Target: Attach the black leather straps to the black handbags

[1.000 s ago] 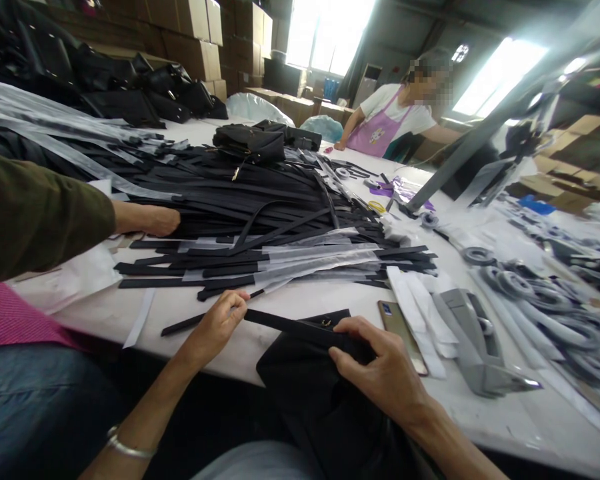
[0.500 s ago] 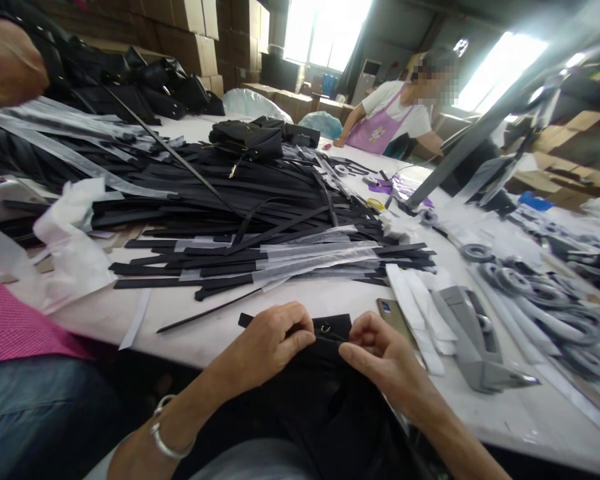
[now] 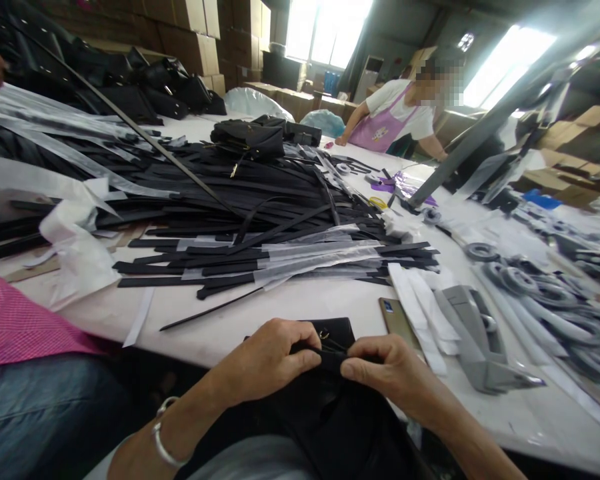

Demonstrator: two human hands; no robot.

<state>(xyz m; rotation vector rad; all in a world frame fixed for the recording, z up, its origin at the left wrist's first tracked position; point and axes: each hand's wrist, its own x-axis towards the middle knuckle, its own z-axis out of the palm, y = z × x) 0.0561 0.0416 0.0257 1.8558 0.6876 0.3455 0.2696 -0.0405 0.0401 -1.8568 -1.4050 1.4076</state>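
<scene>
A black bag (image 3: pixel 343 417) with a smooth, leather-like surface lies over my lap and against the table's front edge. My left hand (image 3: pixel 277 357) pinches the bag's upper edge between thumb and fingers. Just to the right, my right hand (image 3: pixel 387 367) grips the same edge, its thumb and forefinger closed on it. Between and beyond the fingertips shows a small gold-coloured ring (image 3: pixel 324 335) on the bag's black flap. The bag's lower part is dark and partly hidden by my forearms.
Black straps (image 3: pixel 205 180) with translucent film are heaped ahead. More black bags (image 3: pixel 247 137) sit on them. At the right are a phone (image 3: pixel 397 320), a grey tape dispenser (image 3: pixel 475 340) and tape rolls (image 3: pixel 525 280). A person in pink (image 3: pixel 25 320) sits at left; another (image 3: pixel 387 123) stands across the table.
My right hand's fingers have closed from a looser curl into a pinch on the bag's edge. My left hand has shifted slightly right and down. The co-worker's hand at upper left has moved leftward.
</scene>
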